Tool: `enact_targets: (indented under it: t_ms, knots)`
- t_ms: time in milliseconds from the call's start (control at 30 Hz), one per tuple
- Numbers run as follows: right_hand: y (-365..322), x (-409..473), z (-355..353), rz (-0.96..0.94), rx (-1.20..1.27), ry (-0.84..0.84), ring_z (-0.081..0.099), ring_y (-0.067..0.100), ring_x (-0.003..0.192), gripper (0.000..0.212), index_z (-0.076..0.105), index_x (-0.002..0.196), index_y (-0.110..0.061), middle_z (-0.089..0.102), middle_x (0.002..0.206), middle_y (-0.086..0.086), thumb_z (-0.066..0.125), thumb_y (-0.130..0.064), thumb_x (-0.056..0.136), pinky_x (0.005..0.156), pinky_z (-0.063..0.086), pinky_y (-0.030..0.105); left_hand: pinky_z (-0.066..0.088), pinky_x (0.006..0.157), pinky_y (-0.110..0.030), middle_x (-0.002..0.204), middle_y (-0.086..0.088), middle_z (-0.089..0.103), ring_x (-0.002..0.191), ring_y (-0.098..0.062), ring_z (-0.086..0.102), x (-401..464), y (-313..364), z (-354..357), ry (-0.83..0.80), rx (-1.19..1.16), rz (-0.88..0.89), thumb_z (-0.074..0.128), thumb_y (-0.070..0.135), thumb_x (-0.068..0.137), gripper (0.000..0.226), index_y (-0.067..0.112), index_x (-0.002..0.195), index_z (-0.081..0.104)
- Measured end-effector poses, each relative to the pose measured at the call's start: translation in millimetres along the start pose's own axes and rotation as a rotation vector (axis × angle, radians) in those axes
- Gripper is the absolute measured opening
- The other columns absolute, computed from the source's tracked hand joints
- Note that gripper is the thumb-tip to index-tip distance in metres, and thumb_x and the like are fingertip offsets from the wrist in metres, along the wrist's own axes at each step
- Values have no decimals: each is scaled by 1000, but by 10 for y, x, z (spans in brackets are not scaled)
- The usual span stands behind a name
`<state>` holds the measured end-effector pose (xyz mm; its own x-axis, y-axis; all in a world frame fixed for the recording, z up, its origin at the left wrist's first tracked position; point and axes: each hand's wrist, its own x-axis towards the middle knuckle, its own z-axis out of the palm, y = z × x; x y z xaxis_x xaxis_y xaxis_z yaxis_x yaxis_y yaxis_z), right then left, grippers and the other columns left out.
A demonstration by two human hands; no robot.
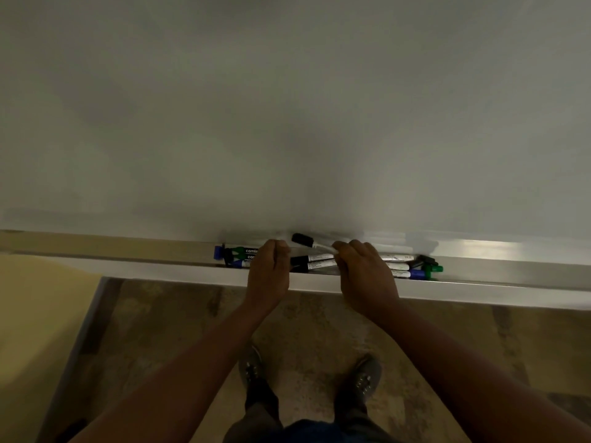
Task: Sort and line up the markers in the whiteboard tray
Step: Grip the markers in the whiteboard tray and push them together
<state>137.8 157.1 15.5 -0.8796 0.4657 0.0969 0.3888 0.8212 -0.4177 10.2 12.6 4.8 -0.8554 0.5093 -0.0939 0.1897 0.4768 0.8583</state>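
A metal whiteboard tray (499, 284) runs across the view under the whiteboard. My right hand (364, 270) grips a black-capped marker (308, 243), lifted and tilted above the tray, cap pointing up-left. My left hand (268, 273) rests curled over the tray; whether it holds a marker is hidden. Left of it lie markers with blue and green caps (233, 255). Two black-capped markers (311, 262) lie between my hands. To the right, several more markers with blue, green and black caps (419, 268) lie in a bunch.
The whiteboard (287, 107) fills the upper view. A yellowish surface (35, 314) stands at the lower left. Below are the patterned floor and my shoes (361, 378).
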Motion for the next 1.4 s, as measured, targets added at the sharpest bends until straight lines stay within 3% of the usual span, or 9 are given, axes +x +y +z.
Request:
enact_targets:
  t_ms: [100, 233, 400, 500, 600, 800, 933, 1267, 1400]
  knots:
    - [163, 8, 36, 38, -80, -72, 49, 24, 93, 44, 57, 128, -11, 61, 111, 8, 60, -4, 85, 72, 47, 35, 49, 74, -31, 94, -3, 63, 85, -16, 56, -3, -167, 69, -51, 223, 163, 56, 13, 96, 10, 13, 99, 65]
    - [246, 35, 84, 51, -171, -111, 52, 29, 102, 52, 58, 130, -12, 64, 119, 8, 66, -4, 79, 80, 49, 40, 37, 77, -26, 107, -6, 64, 95, -19, 51, 1, -268, 217, -240, 437, 341, 59, 14, 93, 23, 13, 115, 67]
    - [240, 86, 147, 35, -221, -80, 54, 30, 102, 50, 63, 118, -16, 70, 107, 6, 73, -6, 71, 76, 49, 43, 48, 86, -37, 126, -5, 61, 108, -24, 49, 60, -303, 326, -354, 662, 442, 57, 12, 93, 30, 14, 122, 62]
    - [263, 63, 208, 11, -244, -67, 50, 30, 100, 47, 62, 114, -18, 70, 105, 4, 69, -5, 70, 72, 46, 42, 46, 91, -34, 134, -6, 56, 114, -26, 48, 53, -307, 354, -393, 757, 493, 55, 8, 93, 43, 16, 135, 53]
    - [295, 44, 279, -24, -266, -56, 48, 30, 99, 44, 61, 115, -17, 70, 109, 3, 62, -5, 72, 71, 44, 41, 46, 91, -35, 135, -8, 54, 115, -27, 47, 50, -306, 357, -388, 769, 521, 53, 3, 92, 49, 16, 140, 49]
    - [294, 82, 328, -66, -258, -75, 54, 33, 97, 38, 66, 112, -16, 70, 109, 5, 56, -9, 76, 69, 48, 41, 47, 91, -39, 132, -12, 57, 114, -32, 50, 65, -281, 318, -377, 689, 546, 52, -4, 89, 48, 10, 134, 56]
    - [304, 108, 371, -80, -255, -85, 56, 33, 97, 34, 68, 109, -14, 66, 109, 7, 64, -8, 76, 66, 51, 41, 54, 82, -43, 118, -17, 65, 104, -36, 58, 80, -308, 297, -358, 670, 575, 62, -13, 76, 46, 3, 118, 66]
    - [385, 41, 500, -115, -195, -55, 59, 34, 100, 32, 69, 106, -8, 63, 112, 12, 72, -2, 74, 66, 55, 41, 52, 89, -37, 122, -8, 63, 109, -26, 52, 120, -424, 338, -372, 706, 525, 67, -11, 72, 51, 10, 118, 64]
    - [398, 3, 551, -103, -202, -89, 53, 27, 94, 21, 70, 102, -14, 62, 105, 7, 68, -11, 81, 72, 52, 39, 50, 87, -38, 120, -9, 64, 107, -27, 52, 131, -448, 351, -374, 688, 519, 65, -12, 71, 50, 9, 116, 65]
